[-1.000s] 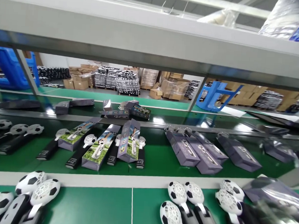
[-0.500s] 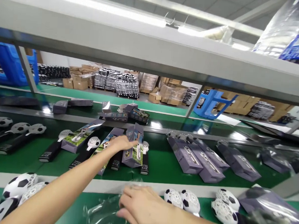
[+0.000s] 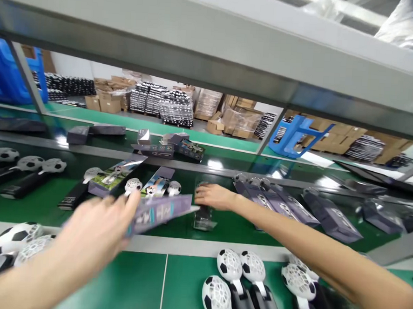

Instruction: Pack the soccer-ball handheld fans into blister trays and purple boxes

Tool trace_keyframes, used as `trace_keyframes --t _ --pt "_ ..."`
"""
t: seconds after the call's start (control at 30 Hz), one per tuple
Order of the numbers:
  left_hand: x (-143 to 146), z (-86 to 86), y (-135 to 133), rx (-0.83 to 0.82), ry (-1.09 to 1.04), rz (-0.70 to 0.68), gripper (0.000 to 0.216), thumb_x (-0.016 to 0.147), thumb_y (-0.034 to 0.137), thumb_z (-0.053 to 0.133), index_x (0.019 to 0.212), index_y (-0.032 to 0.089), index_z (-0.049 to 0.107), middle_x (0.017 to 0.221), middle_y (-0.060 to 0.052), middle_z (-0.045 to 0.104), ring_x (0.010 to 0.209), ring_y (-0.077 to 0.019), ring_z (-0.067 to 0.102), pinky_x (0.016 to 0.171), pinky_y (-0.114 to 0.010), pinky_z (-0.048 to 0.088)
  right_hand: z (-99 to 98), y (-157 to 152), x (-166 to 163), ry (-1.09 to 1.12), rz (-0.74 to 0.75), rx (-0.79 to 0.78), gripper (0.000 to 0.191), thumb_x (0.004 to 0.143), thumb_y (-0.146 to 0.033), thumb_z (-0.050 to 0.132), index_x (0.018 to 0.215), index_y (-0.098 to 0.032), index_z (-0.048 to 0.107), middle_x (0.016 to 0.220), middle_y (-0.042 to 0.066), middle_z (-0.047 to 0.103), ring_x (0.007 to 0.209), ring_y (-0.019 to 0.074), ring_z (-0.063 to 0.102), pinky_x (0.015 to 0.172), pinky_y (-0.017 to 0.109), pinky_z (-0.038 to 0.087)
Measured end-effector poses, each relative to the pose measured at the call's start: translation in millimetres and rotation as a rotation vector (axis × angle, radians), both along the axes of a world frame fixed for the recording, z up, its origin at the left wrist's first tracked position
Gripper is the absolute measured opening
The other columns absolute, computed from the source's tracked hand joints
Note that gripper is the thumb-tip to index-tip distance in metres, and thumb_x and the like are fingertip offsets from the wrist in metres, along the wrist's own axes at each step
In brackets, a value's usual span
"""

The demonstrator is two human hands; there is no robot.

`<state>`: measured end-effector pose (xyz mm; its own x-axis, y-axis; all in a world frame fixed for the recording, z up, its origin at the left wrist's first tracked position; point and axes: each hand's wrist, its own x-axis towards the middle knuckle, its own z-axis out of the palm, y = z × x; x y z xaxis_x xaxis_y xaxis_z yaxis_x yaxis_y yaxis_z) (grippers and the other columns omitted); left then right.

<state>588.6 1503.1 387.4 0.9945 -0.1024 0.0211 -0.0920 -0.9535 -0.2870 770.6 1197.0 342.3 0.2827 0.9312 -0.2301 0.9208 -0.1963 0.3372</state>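
My left hand (image 3: 95, 229), blurred by motion, holds a long purple printed box (image 3: 159, 212) above the near edge of the green conveyor belt (image 3: 223, 228). My right hand (image 3: 213, 196) reaches out over the belt and rests on a black-handled fan (image 3: 203, 215) lying there in clear wrapping. More football-patterned fans (image 3: 127, 187) and printed boxes (image 3: 116, 177) lie on the belt to the left of it.
Purple boxes (image 3: 276, 203) lie in a row on the belt's right side. Football-headed fans lie on the near green table at the left (image 3: 15, 238) and the right (image 3: 241, 273). A grey shelf beam (image 3: 212, 57) runs overhead. Blue stools and stacked cartons stand behind.
My left hand has pulled back from the belt with the purple box. My right hand has moved from the plastic bag on the near table out to the fan on the belt.
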Motion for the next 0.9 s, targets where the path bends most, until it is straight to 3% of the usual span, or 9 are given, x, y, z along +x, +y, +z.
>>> trace_keyframes --t 0.07,0.17,0.37,0.47,0.57,0.67,0.73,0.8,0.9 --pt "-22.8 -26.4 -15.5 0.034 0.078 -0.057 0.066 0.069 0.029 0.083 0.128 0.018 0.057 0.106 -0.016 0.07 0.1 -0.0419 0.068 0.084 -0.051 0.055 -21.7 -1.7 17.4 0.065 0.021 -0.074 0.034 0.087 -0.008 0.062 0.12 -0.016 0.067 0.121 0.012 0.071 0.119 0.0232 0.061 0.101 0.034 0.044" --pt "-28.4 -47.4 -39.9 -0.037 0.243 -0.192 0.072 0.059 0.037 0.092 0.12 0.014 0.061 0.112 -0.018 0.069 0.105 -0.0403 0.066 0.093 -0.05 0.053 -26.9 -16.1 16.0 0.087 -0.234 -0.085 0.038 0.075 -0.017 0.074 0.113 -0.02 0.069 0.111 0.009 0.074 0.108 0.0237 0.066 0.091 0.03 0.047" --pt "-21.8 -31.5 -46.9 -0.442 0.486 -0.316 0.08 0.082 0.068 0.061 0.135 0.009 0.051 0.119 -0.024 0.07 0.106 -0.0405 0.069 0.089 -0.05 0.055 39.3 -67.1 -51.4 -0.12 -0.707 0.108 0.035 0.083 -0.045 0.064 0.106 -0.019 0.069 0.101 0.012 0.075 0.092 0.031 0.072 0.07 0.033 0.046" --pt "-23.7 -35.2 -43.5 -0.438 0.401 -0.223 0.075 0.081 0.051 0.067 0.139 0.008 0.044 0.11 -0.021 0.074 0.096 -0.0409 0.072 0.079 -0.05 0.058 68.2 -77.5 -103.0 -0.176 -0.83 0.297 0.034 0.082 -0.048 0.063 0.103 -0.022 0.069 0.101 0.009 0.076 0.093 0.0309 0.071 0.068 0.033 0.044" --pt "-15.0 -59.9 -43.3 -0.321 0.178 -0.274 0.062 0.074 0.022 0.076 0.13 0.013 0.051 0.128 -0.022 0.069 0.12 -0.0403 0.066 0.095 -0.05 0.057 76.7 -76.2 -141.8 -0.11 -0.904 0.406 0.031 0.08 -0.044 0.065 0.105 -0.025 0.069 0.102 0.005 0.076 0.091 0.027 0.071 0.07 0.031 0.042" --pt "0.2 -93.1 -45.0 -0.317 0.092 -0.453 0.057 0.064 0.022 0.087 0.113 0.014 0.057 0.15 -0.029 0.051 0.144 -0.045 0.044 0.115 -0.056 0.043 68.9 -65.4 -150.2 -0.065 -0.933 0.324 0.028 0.079 -0.042 0.067 0.101 -0.024 0.068 0.098 0.004 0.075 0.088 0.0249 0.07 0.068 0.03 0.04" --pt "9.5 -104.9 -43.3 -0.394 0.052 -0.564 0.054 0.065 0.024 0.086 0.11 0.014 0.057 0.144 -0.027 0.055 0.144 -0.046 0.043 0.119 -0.061 0.036 62.7 -56.0 -143.2 -0.064 -0.928 0.184 0.029 0.077 -0.041 0.068 0.098 -0.022 0.067 0.097 0.006 0.074 0.089 0.0261 0.069 0.065 0.03 0.037" --pt "16.8 -99.9 -37.4 -0.5 0.019 -0.589 0.045 0.07 0.017 0.08 0.107 0.015 0.055 0.125 -0.019 0.064 0.13 -0.0411 0.056 0.117 -0.06 0.04 62.3 -45.5 -135.6 -0.034 -0.927 0.066 0.031 0.077 -0.041 0.07 0.099 -0.02 0.067 0.099 0.007 0.073 0.092 0.0268 0.068 0.062 0.029 0.036" --pt "21.0 -59.7 -29.5 -0.637 0.064 -0.467 0.036 0.072 0.012 0.075 0.098 0.018 0.05 0.106 -0.009 0.06 0.098 -0.0292 0.064 0.094 -0.048 0.055 79.1 -24.4 -134.3 0.037 -0.957 -0.018 0.033 0.078 -0.041 0.072 0.102 -0.019 0.067 0.101 0.009 0.071 0.095 0.0273 0.067 0.064 0.031 0.039"
